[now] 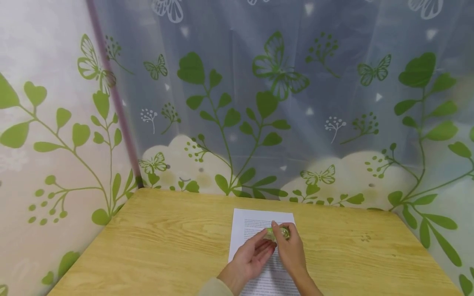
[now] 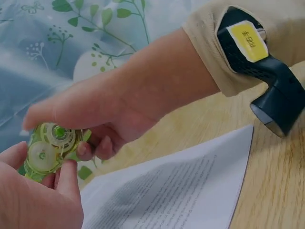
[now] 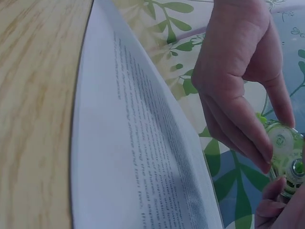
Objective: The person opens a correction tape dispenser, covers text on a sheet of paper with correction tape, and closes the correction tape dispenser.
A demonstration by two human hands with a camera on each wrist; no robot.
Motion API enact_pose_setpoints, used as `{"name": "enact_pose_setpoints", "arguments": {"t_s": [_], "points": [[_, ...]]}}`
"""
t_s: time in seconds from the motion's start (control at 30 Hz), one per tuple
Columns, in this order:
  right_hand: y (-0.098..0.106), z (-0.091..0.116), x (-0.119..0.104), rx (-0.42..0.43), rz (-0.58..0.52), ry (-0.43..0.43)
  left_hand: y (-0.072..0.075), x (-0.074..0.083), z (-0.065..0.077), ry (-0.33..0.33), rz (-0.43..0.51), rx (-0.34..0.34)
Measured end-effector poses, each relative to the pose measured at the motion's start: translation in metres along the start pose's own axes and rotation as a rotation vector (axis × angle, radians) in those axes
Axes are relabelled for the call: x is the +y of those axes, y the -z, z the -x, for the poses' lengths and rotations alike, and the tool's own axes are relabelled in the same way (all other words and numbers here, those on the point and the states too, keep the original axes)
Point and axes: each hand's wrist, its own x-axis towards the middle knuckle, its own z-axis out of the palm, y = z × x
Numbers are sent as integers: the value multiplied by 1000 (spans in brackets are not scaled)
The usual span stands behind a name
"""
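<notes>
A translucent green correction tape dispenser (image 1: 284, 232) is held in the air over a printed sheet of paper (image 1: 240, 222). My right hand (image 1: 292, 248) grips its right end, thumb over the near face. The left hand (image 1: 253, 255) pinches the other end between thumb and fingertips. In the left wrist view two round reels show through the dispenser's case (image 2: 42, 156), between the left hand (image 2: 40, 195) and the right hand (image 2: 90, 112). The right wrist view catches the dispenser (image 3: 281, 138) at its right edge, below the left hand (image 3: 238, 81); its tip is covered by fingers.
The paper, filled with lines of text, lies on a wood-grain table (image 1: 166, 230). Behind and beside the table hang curtains (image 1: 237, 82) with green leaves and butterflies. A dark wrist camera (image 2: 281, 90) sits on the right forearm's beige sleeve (image 2: 205, 43).
</notes>
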Motion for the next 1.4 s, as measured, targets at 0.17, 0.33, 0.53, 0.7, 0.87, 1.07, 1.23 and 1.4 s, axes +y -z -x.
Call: {"name": "enact_pose_setpoints", "arguments": {"t_s": [0.17, 0.33, 0.53, 0.7, 0.87, 1.07, 1.23, 1.4], "points": [[6, -3, -2, 13, 1, 9, 6, 3, 1, -34, -56, -29], [14, -5, -7, 0, -20, 12, 16, 19, -10, -283, -390, -90], [17, -2, -8, -30, -17, 8, 25, 35, -12, -557, -915, -229], [19, -2, -9, -34, -25, 2, 27, 45, -12, -579, -1067, -311], [20, -1, -10, -39, -47, -22, 30, 50, -14, -525, -1109, -337], [21, 2, -13, -54, -203, -68, 27, 46, -16, -445, -1019, -372], [21, 3, -17, -79, -375, -130, 16, 44, -14, -425, -977, -409], [28, -2, -22, -102, -397, -145, 9, 53, -14, -439, -1023, -445]]}}
